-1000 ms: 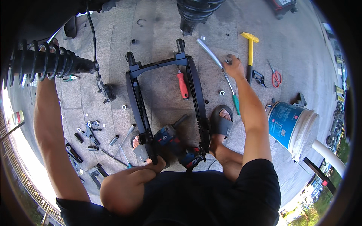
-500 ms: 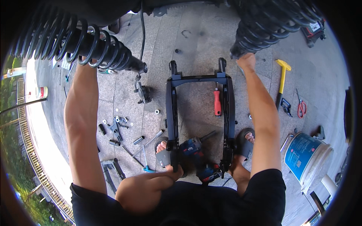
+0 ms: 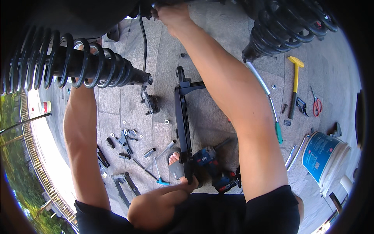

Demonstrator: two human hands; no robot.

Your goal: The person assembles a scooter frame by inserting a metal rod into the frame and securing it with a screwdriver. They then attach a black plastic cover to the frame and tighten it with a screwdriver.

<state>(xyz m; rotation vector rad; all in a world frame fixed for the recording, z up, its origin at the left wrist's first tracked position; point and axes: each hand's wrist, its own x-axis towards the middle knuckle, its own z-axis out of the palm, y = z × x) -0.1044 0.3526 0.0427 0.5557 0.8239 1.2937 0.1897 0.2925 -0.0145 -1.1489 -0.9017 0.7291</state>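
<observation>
I am standing near and watching a person whose two bare arms are reaching up above a paved floor (image 3: 208, 113). The left hand (image 3: 82, 82) is staying mostly out of sight behind the coils of the left shock absorber (image 3: 130, 73), which is lying nearly level at the upper left; I cannot tell if the fingers are closing around it. The right hand (image 3: 175, 17) is bending its fingers at the lower edge of a dark body (image 3: 82, 17) at the top, just beside a hanging black cable (image 3: 144, 43); its fingertips are going into shadow, so I cannot tell what it is gripping. A second shock absorber (image 3: 252, 50) is pointing down at the upper right, apart from both hands. Below, the right forearm is covering part of a black frame (image 3: 182, 117), and a blue power tool (image 3: 206, 158) is lying near its lower end. A yellow hammer (image 3: 295, 80), red-handled scissors (image 3: 317, 107) and a blue and white bucket (image 3: 321, 150) are resting at the right, while a T-shaped tool (image 3: 163, 181) is lying near the left foot (image 3: 174, 157).
</observation>
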